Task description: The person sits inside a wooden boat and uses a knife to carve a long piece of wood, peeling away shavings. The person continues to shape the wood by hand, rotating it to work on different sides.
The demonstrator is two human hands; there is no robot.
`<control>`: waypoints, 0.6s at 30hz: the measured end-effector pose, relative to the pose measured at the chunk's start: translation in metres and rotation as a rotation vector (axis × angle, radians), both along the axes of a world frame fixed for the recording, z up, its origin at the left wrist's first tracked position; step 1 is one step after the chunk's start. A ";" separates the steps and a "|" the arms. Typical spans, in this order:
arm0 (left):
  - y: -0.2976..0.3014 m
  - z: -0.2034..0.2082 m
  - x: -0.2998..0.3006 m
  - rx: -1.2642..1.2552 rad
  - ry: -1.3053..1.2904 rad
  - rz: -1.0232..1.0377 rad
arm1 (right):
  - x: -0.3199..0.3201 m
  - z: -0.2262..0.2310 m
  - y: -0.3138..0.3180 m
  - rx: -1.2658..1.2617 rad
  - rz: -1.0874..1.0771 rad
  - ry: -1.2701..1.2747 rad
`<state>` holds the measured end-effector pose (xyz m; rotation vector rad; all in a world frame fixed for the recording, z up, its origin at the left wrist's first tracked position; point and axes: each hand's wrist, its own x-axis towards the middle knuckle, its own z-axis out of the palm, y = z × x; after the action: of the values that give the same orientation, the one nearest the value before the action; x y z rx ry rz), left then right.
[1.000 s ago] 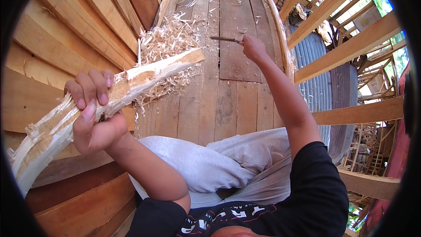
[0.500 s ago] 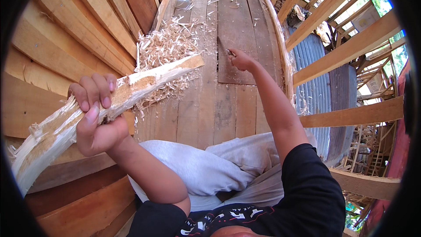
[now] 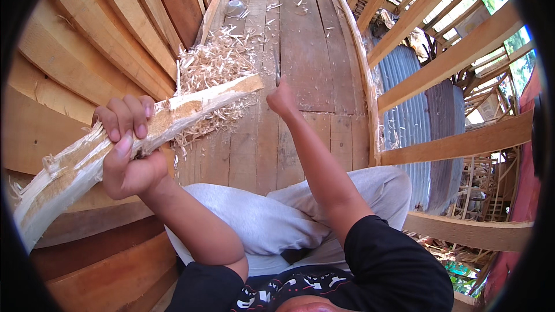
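My left hand (image 3: 132, 144) is wrapped round a long, rough piece of pale wood (image 3: 199, 107). The wood slants from the lower left up to a squared end near the middle, its bark gone and its surface hacked and splintered. Past that end, a little to the right, my right hand (image 3: 282, 99) is closed round a knife (image 3: 277, 65). Its thin blade points away from me and shows almost edge-on; the handle is mostly hidden in the fist. Blade and wood are apart.
Curled wood shavings (image 3: 215, 60) lie heaped on the plank floor (image 3: 243, 159) behind the wood. A small clear container (image 3: 235, 8) stands beyond. Upright boards (image 3: 95, 40) wall the left side; a slatted wooden railing (image 3: 457, 138) runs along the right, with corrugated sheets (image 3: 404, 98) outside it.
My right hand has swung left with the knife, from over the floor panel to near the wood's far end. My left hand and the wood have hardly moved.
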<state>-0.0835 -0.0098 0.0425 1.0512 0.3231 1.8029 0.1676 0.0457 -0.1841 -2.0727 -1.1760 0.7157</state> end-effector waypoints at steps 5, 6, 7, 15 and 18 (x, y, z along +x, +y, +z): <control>-0.001 0.002 0.000 0.011 -0.018 -0.004 | -0.010 -0.014 -0.014 -0.258 0.227 -0.046; -0.002 0.002 0.001 0.011 -0.022 -0.005 | -0.012 -0.020 -0.015 -0.150 0.226 -0.015; -0.002 0.002 0.001 0.009 -0.019 0.001 | -0.018 -0.022 -0.016 -0.044 0.232 0.022; -0.003 0.002 -0.001 0.019 0.000 -0.029 | -0.021 -0.047 -0.018 -0.061 0.135 0.322; -0.003 0.002 -0.004 0.021 0.008 -0.011 | -0.028 -0.043 -0.020 0.035 0.042 0.341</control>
<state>-0.0872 -0.0123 0.0444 1.0732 0.3036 1.7962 0.1392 0.0255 -0.2275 -1.8110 -1.0315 1.0147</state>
